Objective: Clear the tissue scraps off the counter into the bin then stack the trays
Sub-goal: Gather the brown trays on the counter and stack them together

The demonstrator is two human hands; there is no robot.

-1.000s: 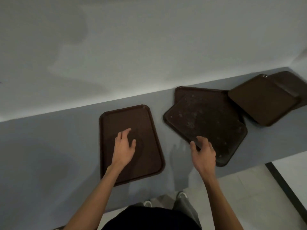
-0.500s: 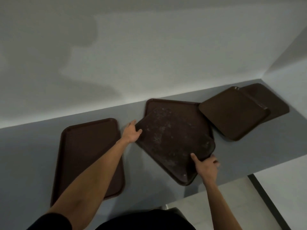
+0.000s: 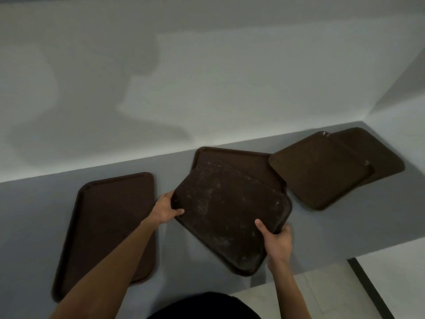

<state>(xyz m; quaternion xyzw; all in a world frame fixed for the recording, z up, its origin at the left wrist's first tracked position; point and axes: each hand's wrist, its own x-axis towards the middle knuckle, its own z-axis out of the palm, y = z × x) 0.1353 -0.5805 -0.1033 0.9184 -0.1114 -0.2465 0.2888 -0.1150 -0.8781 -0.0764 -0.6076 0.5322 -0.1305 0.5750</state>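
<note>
Both hands have tightened on the speckled tray (image 3: 225, 215), which overlaps a lower tray (image 3: 241, 155) at mid counter (image 3: 345, 226). The left hand (image 3: 166, 209) grips its left corner and the right hand (image 3: 277, 240) its near-right edge. Lift level, then seat it squarely on the left tray (image 3: 110, 226).

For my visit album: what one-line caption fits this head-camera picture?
Left hand and right hand grip a speckled tray over a second tray on a grey counter.

Left tray (image 3: 108, 226) on counter (image 3: 345, 226), middle tray (image 3: 225, 215) atop lower tray (image 3: 241, 157), right tray (image 3: 317, 171) overlapping far-right tray (image 3: 379, 157)
</note>
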